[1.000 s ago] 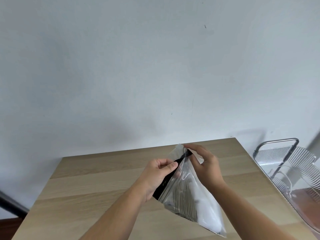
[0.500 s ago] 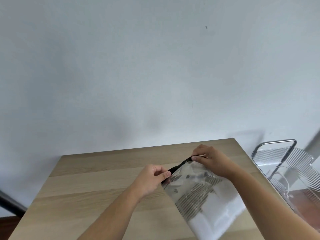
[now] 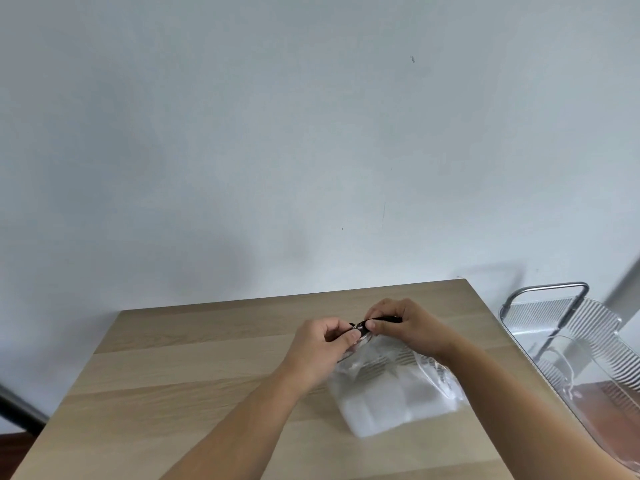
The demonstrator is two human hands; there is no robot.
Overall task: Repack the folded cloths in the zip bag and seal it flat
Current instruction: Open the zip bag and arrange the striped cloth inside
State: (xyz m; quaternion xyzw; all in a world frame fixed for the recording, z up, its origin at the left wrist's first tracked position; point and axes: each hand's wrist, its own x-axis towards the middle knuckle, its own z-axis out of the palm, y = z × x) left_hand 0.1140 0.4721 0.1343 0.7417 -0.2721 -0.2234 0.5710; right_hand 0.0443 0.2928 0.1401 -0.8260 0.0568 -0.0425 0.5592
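On the wooden table (image 3: 173, 393), white folded cloths (image 3: 391, 396) are contained in the clear zip bag (image 3: 429, 382), whose black zip strip (image 3: 381, 319) is pinched between the curled fingers of the left hand (image 3: 320, 351) and right hand (image 3: 405, 327).

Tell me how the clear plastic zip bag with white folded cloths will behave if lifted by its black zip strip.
Probably floppy: the clear plastic zip bag wrinkles around the white folded cloths. Likely light for its size: the left hand and right hand pinch only the black zip strip. Its glossy film may slide on the wooden table.
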